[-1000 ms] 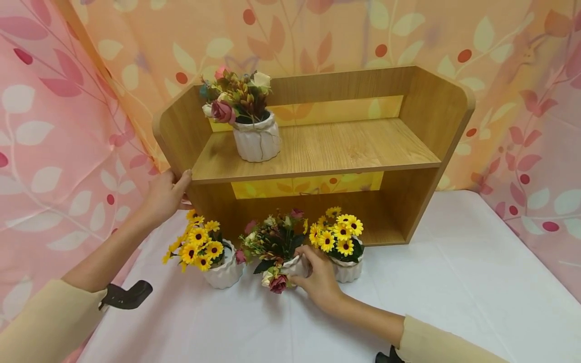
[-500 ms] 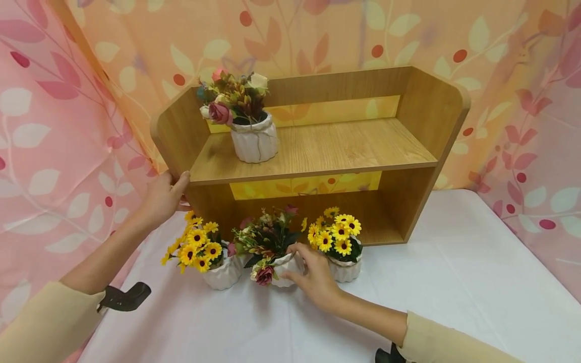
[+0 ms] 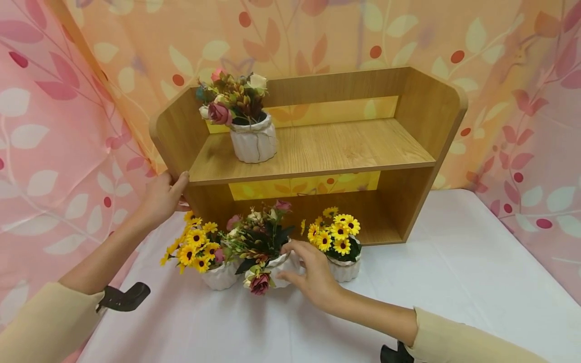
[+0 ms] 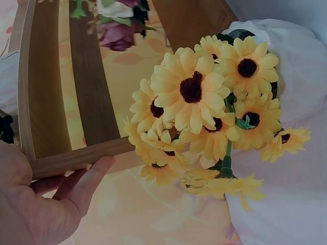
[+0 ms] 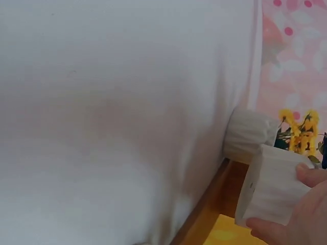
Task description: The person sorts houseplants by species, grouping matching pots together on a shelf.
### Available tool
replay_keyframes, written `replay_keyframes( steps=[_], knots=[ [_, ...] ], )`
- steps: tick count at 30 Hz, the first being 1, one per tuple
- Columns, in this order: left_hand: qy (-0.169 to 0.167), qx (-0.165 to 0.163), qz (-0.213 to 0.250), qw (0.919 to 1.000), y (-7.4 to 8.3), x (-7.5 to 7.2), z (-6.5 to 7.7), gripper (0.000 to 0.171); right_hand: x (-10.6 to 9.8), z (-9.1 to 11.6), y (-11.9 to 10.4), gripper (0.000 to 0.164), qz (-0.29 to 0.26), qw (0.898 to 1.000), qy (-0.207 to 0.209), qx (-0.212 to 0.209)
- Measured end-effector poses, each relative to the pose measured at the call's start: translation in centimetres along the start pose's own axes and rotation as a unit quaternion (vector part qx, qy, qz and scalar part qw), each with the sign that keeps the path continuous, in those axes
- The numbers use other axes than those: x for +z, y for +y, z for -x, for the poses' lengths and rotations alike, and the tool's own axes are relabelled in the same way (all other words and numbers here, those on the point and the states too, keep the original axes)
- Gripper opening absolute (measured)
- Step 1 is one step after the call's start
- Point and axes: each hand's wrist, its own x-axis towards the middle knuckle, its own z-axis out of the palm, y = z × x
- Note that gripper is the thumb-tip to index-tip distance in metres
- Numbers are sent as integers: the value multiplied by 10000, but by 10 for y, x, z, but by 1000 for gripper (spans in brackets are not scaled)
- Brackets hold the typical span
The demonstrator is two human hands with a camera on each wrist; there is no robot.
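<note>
My right hand point(image 3: 315, 280) grips a white flowerpot point(image 3: 282, 272) of mixed roses and leaves by its right side, thumb at the front. In the right wrist view this pot point(image 5: 276, 191) is lifted, its base showing. Its blooms lean left and overlap a second white pot of yellow daisies point(image 3: 222, 277). My left hand point(image 3: 161, 199) holds the left side panel of a two-tier wooden shelf point(image 3: 354, 146), thumb at the front edge. In the left wrist view its fingers point(image 4: 89, 178) lie against the panel, beside the yellow daisies point(image 4: 191, 92).
Another pot of yellow daisies point(image 3: 343, 269) stands right of my right hand, before the shelf's lower tier. On the upper tier, toward the left, sits a white pot of roses point(image 3: 254, 143). White cloth covers the table point(image 3: 481, 272); patterned curtains point(image 3: 317, 35) hang behind.
My right hand has shifted slightly left with the rose pot, whose blooms now overlap the left daisy pot. My left hand stays on the shelf panel.
</note>
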Motion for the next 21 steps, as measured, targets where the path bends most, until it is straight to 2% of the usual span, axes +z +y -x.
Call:
replay_keyframes(
  steps=[5, 11, 21],
  knots=[
    [-10, -24, 13, 10000, 0, -1, 0, 73, -9, -2, -16, 36, -229, 9995, -175, 118],
    [8, -17, 57, 10000, 1, 1, 0, 74, -21, -7, -34, 34, -373, 9987, -189, 282],
    [22, 29, 115, 9999, 1, 1, 1, 73, -42, -14, -52, 37, -240, 9996, -128, -4]
  ],
)
